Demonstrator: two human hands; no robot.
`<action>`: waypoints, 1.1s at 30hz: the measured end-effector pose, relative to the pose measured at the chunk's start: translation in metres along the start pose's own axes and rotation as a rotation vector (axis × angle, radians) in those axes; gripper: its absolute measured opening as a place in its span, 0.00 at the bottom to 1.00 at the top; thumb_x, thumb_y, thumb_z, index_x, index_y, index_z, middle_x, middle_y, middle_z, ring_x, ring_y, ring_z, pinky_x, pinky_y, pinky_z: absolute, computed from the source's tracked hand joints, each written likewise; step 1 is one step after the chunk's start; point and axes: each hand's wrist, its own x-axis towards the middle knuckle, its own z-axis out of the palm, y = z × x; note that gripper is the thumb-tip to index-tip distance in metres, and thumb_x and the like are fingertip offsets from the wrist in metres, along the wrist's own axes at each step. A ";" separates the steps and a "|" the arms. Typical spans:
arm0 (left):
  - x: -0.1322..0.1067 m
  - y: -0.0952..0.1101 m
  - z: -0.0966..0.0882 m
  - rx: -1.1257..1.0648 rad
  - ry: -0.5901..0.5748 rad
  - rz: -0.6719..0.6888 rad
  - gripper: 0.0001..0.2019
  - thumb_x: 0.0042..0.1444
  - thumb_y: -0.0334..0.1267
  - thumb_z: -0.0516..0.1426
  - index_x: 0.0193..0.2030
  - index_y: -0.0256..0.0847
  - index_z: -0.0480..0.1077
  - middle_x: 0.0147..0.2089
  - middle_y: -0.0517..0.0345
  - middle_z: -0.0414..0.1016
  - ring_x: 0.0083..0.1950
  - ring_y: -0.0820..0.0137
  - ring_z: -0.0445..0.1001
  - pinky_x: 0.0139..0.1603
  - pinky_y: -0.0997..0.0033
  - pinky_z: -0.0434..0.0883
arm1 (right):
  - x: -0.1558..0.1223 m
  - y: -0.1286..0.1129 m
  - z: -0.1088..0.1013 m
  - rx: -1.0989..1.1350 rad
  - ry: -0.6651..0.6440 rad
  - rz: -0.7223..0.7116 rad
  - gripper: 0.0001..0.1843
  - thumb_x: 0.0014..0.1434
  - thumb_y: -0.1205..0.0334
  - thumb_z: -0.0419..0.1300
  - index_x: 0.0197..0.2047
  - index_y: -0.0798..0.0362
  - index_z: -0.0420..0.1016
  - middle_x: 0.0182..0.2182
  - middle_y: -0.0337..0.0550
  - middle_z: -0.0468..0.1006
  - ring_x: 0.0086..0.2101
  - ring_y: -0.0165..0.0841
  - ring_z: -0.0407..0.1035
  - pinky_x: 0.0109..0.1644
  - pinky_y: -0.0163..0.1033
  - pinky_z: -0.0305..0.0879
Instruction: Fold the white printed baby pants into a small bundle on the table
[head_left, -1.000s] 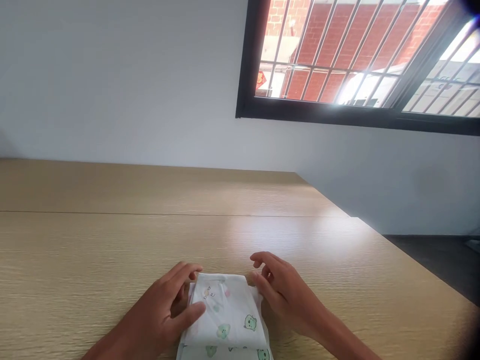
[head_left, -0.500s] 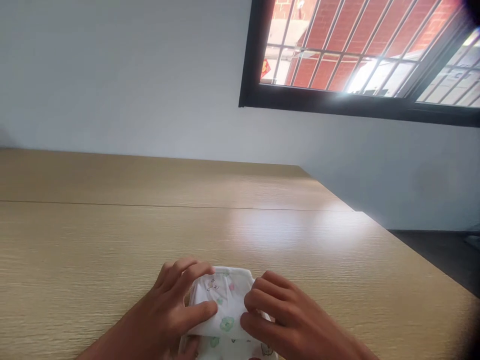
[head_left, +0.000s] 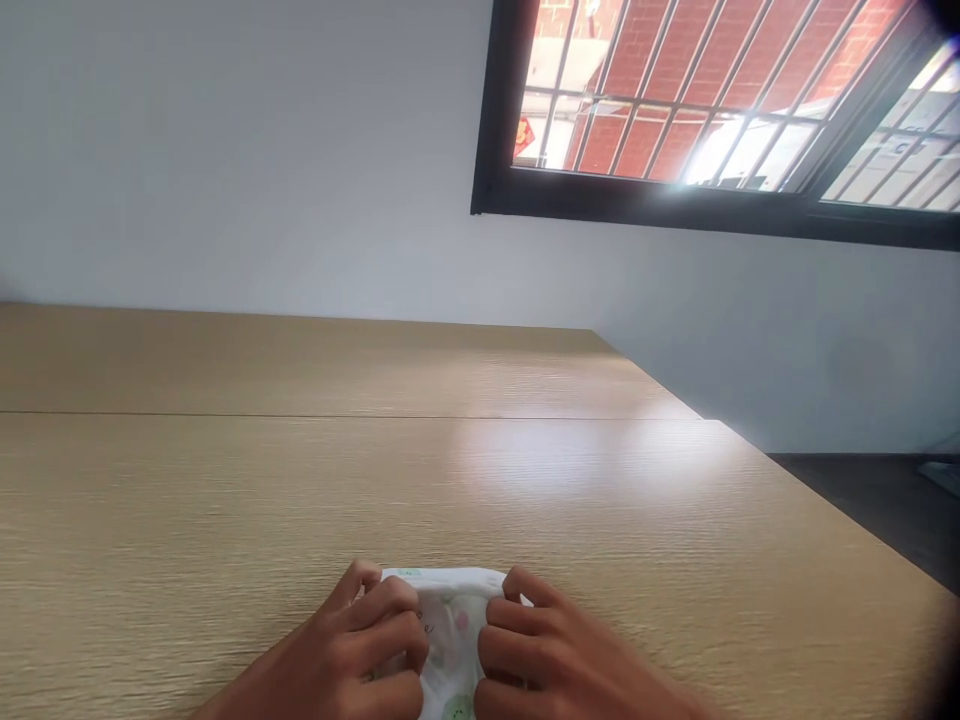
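Head view shows a folded cloth (head_left: 454,625), white with small green and pink prints, sitting on the near part of a wood-grain counter (head_left: 225,480), about midway along and cut off by the bottom of the view. Left hand (head_left: 352,640) and right hand (head_left: 544,650) close on it from either side, curled around its side edges, and both grips are clenched on the cloth, which is bunched narrow between them. A seam (head_left: 300,414) crosses the counter farther out. Beyond the far edge rises a white wall (head_left: 225,150) with a black-framed window (head_left: 600,205) showing barred brickwork. Dark floor (head_left: 862,510) lies past the counter's right edge.
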 end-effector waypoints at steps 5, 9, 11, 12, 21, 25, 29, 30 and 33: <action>0.001 0.002 0.009 0.020 0.071 -0.047 0.10 0.70 0.29 0.53 0.35 0.41 0.68 0.35 0.61 0.75 0.41 0.67 0.71 0.51 0.63 0.62 | -0.002 0.005 0.021 -0.051 0.041 -0.055 0.11 0.69 0.61 0.58 0.32 0.49 0.70 0.29 0.35 0.75 0.32 0.31 0.67 0.46 0.41 0.61; -0.002 -0.002 0.019 0.061 0.145 -0.074 0.13 0.70 0.26 0.48 0.35 0.39 0.69 0.33 0.58 0.73 0.38 0.66 0.70 0.45 0.64 0.63 | 0.003 0.003 0.024 -0.041 0.042 -0.051 0.11 0.68 0.65 0.58 0.32 0.50 0.69 0.30 0.36 0.75 0.32 0.31 0.66 0.43 0.39 0.61; -0.007 -0.009 0.021 0.093 0.188 -0.141 0.15 0.67 0.22 0.46 0.41 0.39 0.71 0.39 0.55 0.73 0.41 0.64 0.70 0.44 0.63 0.63 | 0.004 -0.001 0.019 0.026 0.060 -0.042 0.12 0.67 0.65 0.59 0.30 0.52 0.67 0.29 0.36 0.74 0.31 0.30 0.65 0.39 0.38 0.61; -0.010 -0.014 0.021 0.107 0.198 -0.199 0.17 0.65 0.20 0.45 0.44 0.40 0.71 0.42 0.53 0.73 0.44 0.62 0.69 0.45 0.62 0.63 | 0.005 -0.003 0.016 0.070 0.108 -0.022 0.13 0.67 0.66 0.59 0.29 0.52 0.65 0.27 0.36 0.73 0.30 0.29 0.64 0.38 0.37 0.60; -0.028 -0.045 0.011 0.015 0.087 -0.615 0.19 0.71 0.38 0.48 0.66 0.56 0.61 0.58 0.53 0.64 0.59 0.55 0.62 0.58 0.49 0.64 | 0.006 0.003 -0.002 0.230 0.450 0.556 0.09 0.65 0.62 0.57 0.48 0.52 0.69 0.42 0.48 0.74 0.41 0.38 0.69 0.43 0.43 0.66; -0.023 -0.036 0.014 -0.214 0.083 -0.547 0.26 0.69 0.46 0.53 0.71 0.57 0.53 0.62 0.52 0.61 0.60 0.56 0.64 0.60 0.53 0.67 | 0.006 -0.001 0.002 0.388 0.205 0.731 0.16 0.68 0.53 0.54 0.55 0.50 0.65 0.44 0.48 0.76 0.41 0.40 0.70 0.46 0.46 0.66; -0.025 -0.044 0.018 -0.294 0.033 -0.506 0.22 0.70 0.44 0.51 0.69 0.61 0.56 0.63 0.57 0.64 0.61 0.58 0.65 0.63 0.53 0.66 | 0.007 -0.017 0.004 0.652 0.191 0.741 0.22 0.68 0.52 0.50 0.61 0.50 0.56 0.30 0.38 0.75 0.30 0.33 0.68 0.38 0.40 0.65; -0.028 -0.048 0.017 -0.291 0.039 -0.526 0.21 0.71 0.43 0.48 0.69 0.62 0.56 0.65 0.59 0.64 0.65 0.57 0.62 0.68 0.49 0.61 | 0.007 -0.019 0.004 0.686 0.198 0.741 0.22 0.67 0.53 0.50 0.61 0.50 0.55 0.28 0.35 0.74 0.28 0.32 0.67 0.35 0.38 0.63; -0.034 -0.053 0.014 -0.324 0.018 -0.565 0.21 0.73 0.46 0.44 0.71 0.64 0.52 0.72 0.66 0.57 0.74 0.58 0.49 0.74 0.42 0.47 | 0.008 -0.017 0.005 0.637 0.209 0.764 0.19 0.64 0.60 0.51 0.57 0.50 0.57 0.24 0.31 0.69 0.24 0.30 0.61 0.29 0.35 0.58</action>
